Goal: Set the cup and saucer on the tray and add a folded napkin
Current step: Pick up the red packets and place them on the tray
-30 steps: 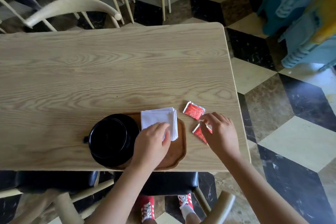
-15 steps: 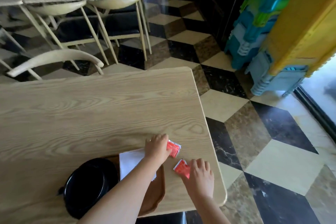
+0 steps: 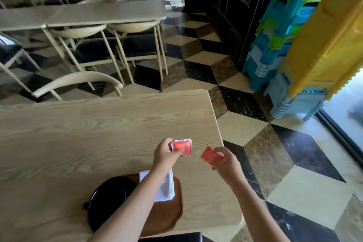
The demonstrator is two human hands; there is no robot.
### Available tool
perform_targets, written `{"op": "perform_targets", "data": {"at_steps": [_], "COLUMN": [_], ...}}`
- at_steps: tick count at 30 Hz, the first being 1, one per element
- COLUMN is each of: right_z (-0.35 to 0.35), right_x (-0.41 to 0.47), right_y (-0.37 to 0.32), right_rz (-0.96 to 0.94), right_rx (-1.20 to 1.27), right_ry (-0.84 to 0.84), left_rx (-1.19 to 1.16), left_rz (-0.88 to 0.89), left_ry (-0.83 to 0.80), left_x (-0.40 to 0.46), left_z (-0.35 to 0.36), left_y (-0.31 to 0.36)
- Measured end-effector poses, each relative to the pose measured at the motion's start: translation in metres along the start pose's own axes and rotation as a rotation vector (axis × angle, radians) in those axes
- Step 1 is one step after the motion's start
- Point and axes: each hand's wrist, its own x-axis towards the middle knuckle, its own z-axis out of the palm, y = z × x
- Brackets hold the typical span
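A brown wooden tray [image 3: 172, 210] lies at the near edge of the light wooden table [image 3: 78, 139]. On its left part sit a black cup and saucer [image 3: 110, 200]; I cannot tell cup from saucer. A folded white napkin [image 3: 167, 188] lies on the tray's right part, partly under my left forearm. My left hand [image 3: 165, 155] is lifted above the table beyond the tray and pinches a red sachet [image 3: 181, 146]. My right hand [image 3: 225, 161] holds a second red sachet [image 3: 209, 155] over the table's right edge.
Pale chairs with dark seats [image 3: 125, 49] and another table [image 3: 82, 13] stand behind. A curved chair back [image 3: 78, 82] touches the table's far edge. Stacked blue and yellow plastic stools [image 3: 306, 45] stand on the checkered floor at the right.
Both hands have lifted the red sachets off the table and moved apart. My left hand has left the napkin. The camera has tilted up toward the room.
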Motion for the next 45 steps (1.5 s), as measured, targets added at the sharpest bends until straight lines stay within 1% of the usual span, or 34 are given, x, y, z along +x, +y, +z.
{"op": "perform_targets", "data": {"at_steps": [2, 4, 6, 7, 10, 12, 16, 18, 20, 22, 24, 25, 26, 28, 30, 31, 33, 34, 35, 37, 39, 41, 43, 45], "right_z": [-0.013, -0.024, -0.029, -0.029, -0.020, -0.010, 0.013, 0.024, 0.033, 0.038, 0.042, 0.043, 0.046, 0.050, 0.052, 0.053, 0.054, 0.057, 0.062, 0.069, 0.072, 0.072, 0.072, 0.066], "right_x": [-0.014, -0.032, -0.055, -0.066, -0.096, -0.109, -0.125, -0.132, -0.138, -0.145, -0.155, -0.159, -0.163, -0.166, -0.171, -0.172, -0.174, -0.175, -0.177, -0.181, -0.182, -0.180, -0.181, -0.187], "right_y": [-0.029, -0.060, -0.093, -0.108, -0.148, -0.166, -0.181, -0.184, -0.184, -0.183, -0.183, -0.182, -0.182, -0.180, -0.179, -0.179, -0.178, -0.177, -0.175, -0.173, -0.172, -0.172, -0.171, -0.170], "right_rz": [-0.097, -0.181, -0.253, -0.296, -0.411, -0.467, -0.530, -0.516, -0.482, -0.449, -0.422, -0.428, -0.447, -0.479, -0.561, -0.653, -0.919, -1.041, -1.132, -1.220, -1.252, -1.274, -1.231, -1.117], "right_rx": [0.150, 0.322, 0.478, 0.519, 0.530, 0.497, 0.423, 0.497, 0.569, 0.581, 0.633, 0.648, 0.647, 0.629, 0.588, 0.502, 0.199, 0.093, 0.041, 0.019, 0.019, 0.004, -0.026, 0.070], "right_ry": [0.004, 0.002, -0.037, -0.072, -0.207, -0.241, -0.161, -0.122, -0.107, -0.185, -0.271, -0.255, -0.197, -0.029, 0.147, 0.269, 0.528, 0.606, 0.650, 0.720, 0.777, 0.783, 0.711, 0.565], "left_rx": [-0.174, -0.324, -0.446, -0.474, -0.482, -0.497, -0.405, -0.390, -0.411, -0.435, -0.466, -0.487, -0.503, -0.497, -0.502, -0.500, -0.479, -0.480, -0.499, -0.560, -0.616, -0.646, -0.626, -0.547], "left_rz": [0.028, 0.078, 0.125, 0.151, 0.215, 0.235, 0.404, 0.439, 0.420, 0.367, 0.308, 0.276, 0.245, 0.182, 0.167, 0.191, 0.252, 0.277, 0.300, 0.324, 0.342, 0.375, 0.410, 0.434], "left_ry": [0.018, 0.090, 0.132, 0.136, 0.135, 0.105, 0.075, 0.103, 0.137, 0.160, 0.139, 0.134, 0.147, 0.242, 0.329, 0.325, 0.262, 0.238, 0.225, 0.240, 0.252, 0.251, 0.277, 0.282], "left_x": [-0.017, -0.037, -0.062, -0.073, -0.101, -0.118, -0.148, -0.156, -0.159, -0.161, -0.163, -0.164, -0.164, -0.165, -0.173, -0.179, -0.190, -0.194, -0.196, -0.198, -0.201, -0.203, -0.201, -0.192], "left_z": [-0.022, -0.045, -0.069, -0.079, -0.107, -0.122, -0.142, -0.149, -0.155, -0.159, -0.161, -0.160, -0.159, -0.157, -0.159, -0.160, -0.161, -0.160, -0.160, -0.159, -0.161, -0.163, -0.169, -0.180], "left_y": [0.024, 0.046, 0.066, 0.072, 0.088, 0.097, 0.102, 0.100, 0.094, 0.088, 0.082, 0.080, 0.078, 0.075, 0.078, 0.083, 0.093, 0.098, 0.102, 0.107, 0.109, 0.108, 0.106, 0.100]}}
